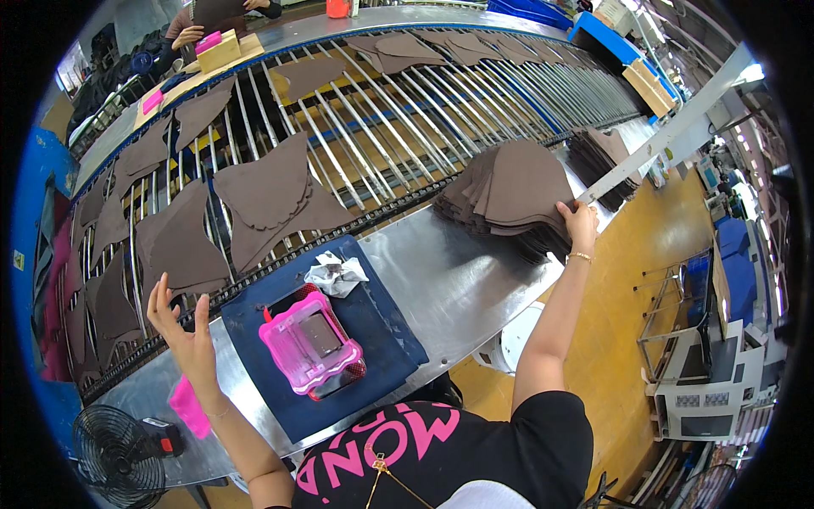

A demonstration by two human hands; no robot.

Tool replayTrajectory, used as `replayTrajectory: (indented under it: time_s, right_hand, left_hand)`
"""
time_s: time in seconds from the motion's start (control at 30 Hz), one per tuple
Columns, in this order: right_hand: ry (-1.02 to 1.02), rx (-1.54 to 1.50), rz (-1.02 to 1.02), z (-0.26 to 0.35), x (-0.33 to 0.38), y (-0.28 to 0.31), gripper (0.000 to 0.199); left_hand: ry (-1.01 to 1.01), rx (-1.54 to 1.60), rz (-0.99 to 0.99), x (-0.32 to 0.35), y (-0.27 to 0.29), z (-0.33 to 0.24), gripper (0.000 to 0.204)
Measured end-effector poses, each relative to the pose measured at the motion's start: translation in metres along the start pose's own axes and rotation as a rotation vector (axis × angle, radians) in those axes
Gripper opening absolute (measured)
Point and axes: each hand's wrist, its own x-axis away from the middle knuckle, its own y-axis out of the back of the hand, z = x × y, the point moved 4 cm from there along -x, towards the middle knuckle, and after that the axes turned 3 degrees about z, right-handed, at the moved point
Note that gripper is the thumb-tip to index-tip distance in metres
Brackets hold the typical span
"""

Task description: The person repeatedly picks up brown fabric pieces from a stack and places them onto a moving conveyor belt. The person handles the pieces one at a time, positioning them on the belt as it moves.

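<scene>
My left hand (182, 331) is raised over the near-left part of the metal bench, fingers spread and holding nothing. Just beyond it, brown cut pieces (180, 233) rest on the roller conveyor. At the right end of the bench, my right hand (580, 229) has thumb and fingers closed at the edge of the top brown piece (530, 182) of a fanned stack. Between my hands a pink plastic basket (284, 360) with a dark block inside sits on a dark blue mat (381, 327). A crumpled white wrapper (337, 274) lies beside the basket.
A small black fan (119, 454) and a pink cloth (190, 407) are at the near left. A slanted white post (670, 123) rises beside another brown stack (598, 165). Across the conveyor (381, 144), another person's hand (188, 36) is near a pink-topped wooden block (218, 53).
</scene>
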Motion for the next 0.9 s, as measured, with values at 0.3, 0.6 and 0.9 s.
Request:
replayTrajectory:
  time_s: [0.3,0.6,0.9]
  right_hand:
    - [0.093,0.153,-0.079,0.017,-0.003,0.025,0.049]
    - [0.567,-0.12,-0.157,0.11,0.115,0.136,0.025]
    - [0.879,-1.288,0.645,0.216,0.271,0.106,0.023]
  left_hand:
    - [0.009,0.007,0.002,0.009,0.01,-0.005,0.057]
    - [-0.063,0.111,0.075,0.004,0.007,-0.036,0.059]
    - [0.209,0.756,0.239,-0.004,-0.001,-0.047,0.034]
